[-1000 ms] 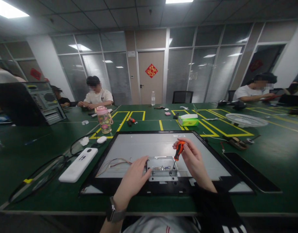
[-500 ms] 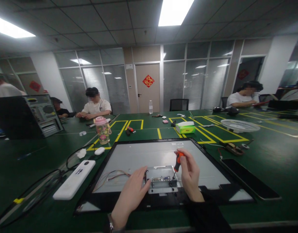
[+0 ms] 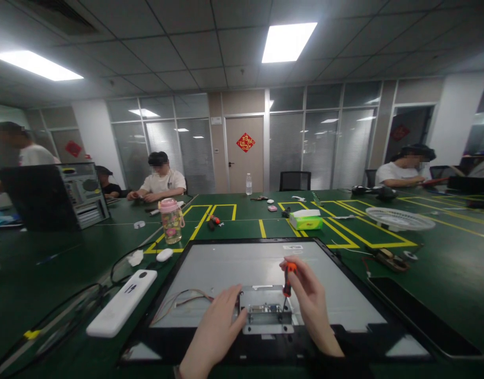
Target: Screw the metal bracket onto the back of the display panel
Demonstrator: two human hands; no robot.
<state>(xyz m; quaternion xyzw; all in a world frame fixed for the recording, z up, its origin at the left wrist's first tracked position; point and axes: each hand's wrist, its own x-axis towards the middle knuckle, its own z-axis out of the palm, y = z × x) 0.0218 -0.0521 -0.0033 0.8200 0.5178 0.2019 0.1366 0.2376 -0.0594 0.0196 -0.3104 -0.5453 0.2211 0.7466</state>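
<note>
A flat monitor panel [image 3: 242,263] lies face down on the green table, its grey metal back up. Near its front edge sits a small metal connector bracket [image 3: 265,316] with thin coloured wires [image 3: 182,302] running off to the left. My left hand [image 3: 216,331] rests on the bracket's left side, fingers bent against it. My right hand [image 3: 311,302] is closed round an orange-handled screwdriver [image 3: 288,279], held upright with its tip down on the bracket's right side.
A white oblong cover [image 3: 121,310] and black cables [image 3: 64,310] lie to the left. Behind stand a pink-lidded bottle [image 3: 171,220], a green tissue box [image 3: 305,219], a fan grille [image 3: 400,218] and an open PC case [image 3: 56,195]. Several people sit round the table.
The camera has tilted upward, so the panel and my hands sit lower in the picture. Both hands stay on the bracket and screwdriver.
</note>
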